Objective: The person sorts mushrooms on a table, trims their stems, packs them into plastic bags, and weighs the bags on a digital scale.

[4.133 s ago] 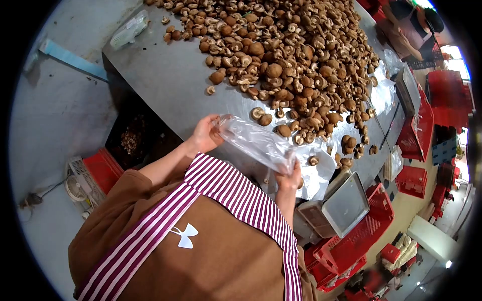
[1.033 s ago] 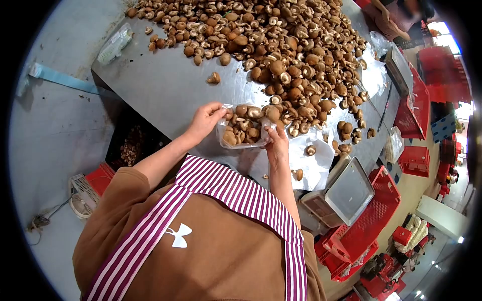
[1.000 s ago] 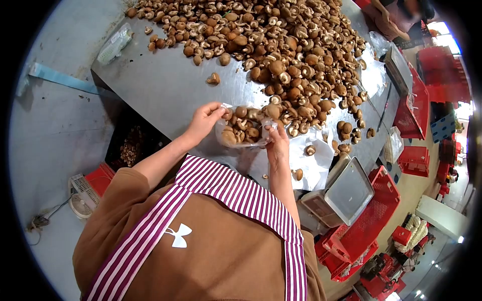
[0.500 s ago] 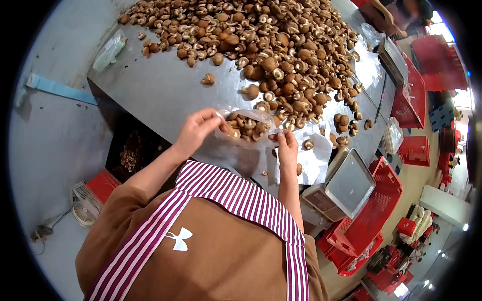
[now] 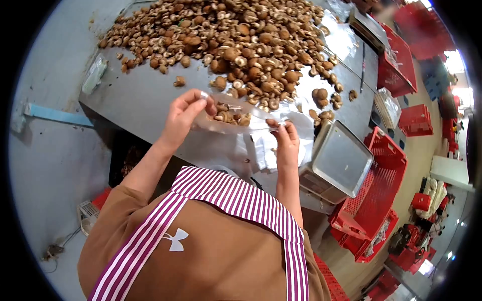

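Grey metal table [image 5: 133, 100] runs beneath and beyond both hands, with a pale wall [image 5: 42, 160] well out to the left of the left hand [image 5: 185, 114]. Left hand: thumb and forefinger nearly closed, pinching the near-left end of a clear plastic bag [image 5: 206, 124]. Right hand [image 5: 287, 141]: thumb and fingers drawn together on the bag's opposite end. Bag is located between the two hands, its rim stretched from one to the other; whether its underside touches the table cannot be determined. Several brown mushrooms [image 5: 232, 118] show between the hands, at the bag; the film blurs their outlines.

Large mushroom pile [image 5: 241, 45] lies beyond both hands, its near edge just past the bag. One loose mushroom [image 5: 179, 81] sits apart from the pile, just beyond the left hand. White sheeting [image 5: 263, 153] lies under and beside the right hand. Metal tray [image 5: 343, 155] stands near, to the right of the right hand, with a red crate [image 5: 384, 175] farther right. Plastic packet [image 5: 94, 75] rests at the table edge, well left of the left hand.
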Available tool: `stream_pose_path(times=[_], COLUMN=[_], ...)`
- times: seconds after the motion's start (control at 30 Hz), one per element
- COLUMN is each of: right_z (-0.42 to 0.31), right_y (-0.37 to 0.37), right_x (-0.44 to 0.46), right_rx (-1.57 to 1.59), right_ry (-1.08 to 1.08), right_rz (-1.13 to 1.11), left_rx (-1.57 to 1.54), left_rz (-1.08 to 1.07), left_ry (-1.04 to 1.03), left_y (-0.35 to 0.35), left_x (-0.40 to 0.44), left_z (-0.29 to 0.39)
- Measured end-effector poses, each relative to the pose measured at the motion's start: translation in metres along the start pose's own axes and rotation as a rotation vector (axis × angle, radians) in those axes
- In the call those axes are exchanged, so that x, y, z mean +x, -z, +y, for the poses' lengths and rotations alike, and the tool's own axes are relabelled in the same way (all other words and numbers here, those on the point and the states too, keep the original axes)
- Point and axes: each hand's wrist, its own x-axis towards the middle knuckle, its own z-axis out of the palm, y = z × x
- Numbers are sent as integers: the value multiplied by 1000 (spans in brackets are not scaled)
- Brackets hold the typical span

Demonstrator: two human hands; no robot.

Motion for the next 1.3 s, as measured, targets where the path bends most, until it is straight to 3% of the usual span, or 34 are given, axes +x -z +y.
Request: stream_pose_path(times=[0.07, 0.13, 0.2, 0.4, 0.47, 0.6, 0.73, 0.93, 1.07, 1.3], right_z=[-35, -68, -109, -191, -196, -162, -136, -155, -156, -146], right_y=[18, 38, 62, 150, 173, 242, 276, 268, 267, 282], right_x=[-9, -20, -36, -85, -93, -88, -91, -93, -88, -80], right_rx=[8, 46, 17, -112, -133, -224, -125, -339, -409, -570], right_ry=[68, 214, 382, 749, 757, 472, 401, 373, 396, 396], right_rz=[71, 117, 219, 411, 445, 672, 618, 461, 435, 375], left_rx=[-75, -120, -257, -521, -429, -252, -180, -78, 222, 219], left_rz=[57, -8, -239, -406, -462, -407, -396, -383, -257, -225], left_ry=[92, 56, 74, 183, 186, 278, 218, 189, 21, 7], left_y=[-23, -48, -90, -211, -245, -296, -323, -345, -353, -353], left_x=[18, 25, 18, 38, 45, 60, 59, 51, 53, 53], left_z=[2, 3, 14, 12, -2, -58, -85, -82, -85, -90])
